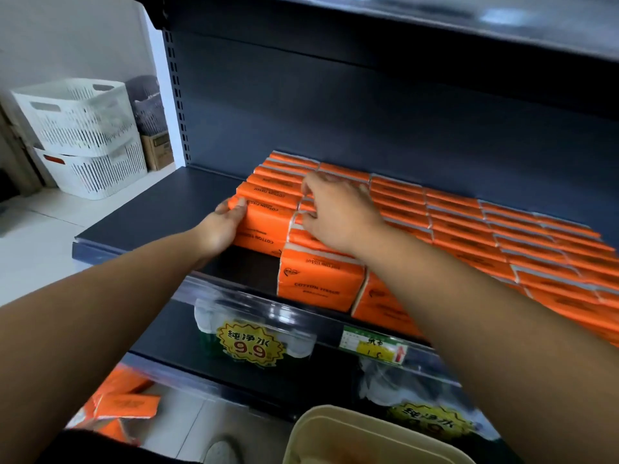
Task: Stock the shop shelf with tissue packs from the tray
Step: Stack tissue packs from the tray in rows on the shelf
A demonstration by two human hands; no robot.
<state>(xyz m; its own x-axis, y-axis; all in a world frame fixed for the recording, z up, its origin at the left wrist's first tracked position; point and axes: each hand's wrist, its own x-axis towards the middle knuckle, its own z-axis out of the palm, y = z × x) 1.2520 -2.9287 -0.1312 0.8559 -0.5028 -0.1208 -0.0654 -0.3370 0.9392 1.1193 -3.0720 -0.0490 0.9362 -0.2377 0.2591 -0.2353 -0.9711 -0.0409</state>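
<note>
While the fingers of our left hand [222,227] clamp the end of an orange tissue pack [268,226] on the dark shelf [150,209], our right hand [338,212] lays bent fingers on the neighbouring row of packs [398,199], grip unclear; the cream tray [335,426] sits below.

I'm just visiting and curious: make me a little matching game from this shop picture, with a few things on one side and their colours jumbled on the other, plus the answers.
Things:
1. tissue packs
2. stacked baskets
3. tray
4. shelf

Colours:
A. dark blue
B. cream
C. orange
D. white

Pairs: 1-C, 2-D, 3-B, 4-A
</note>
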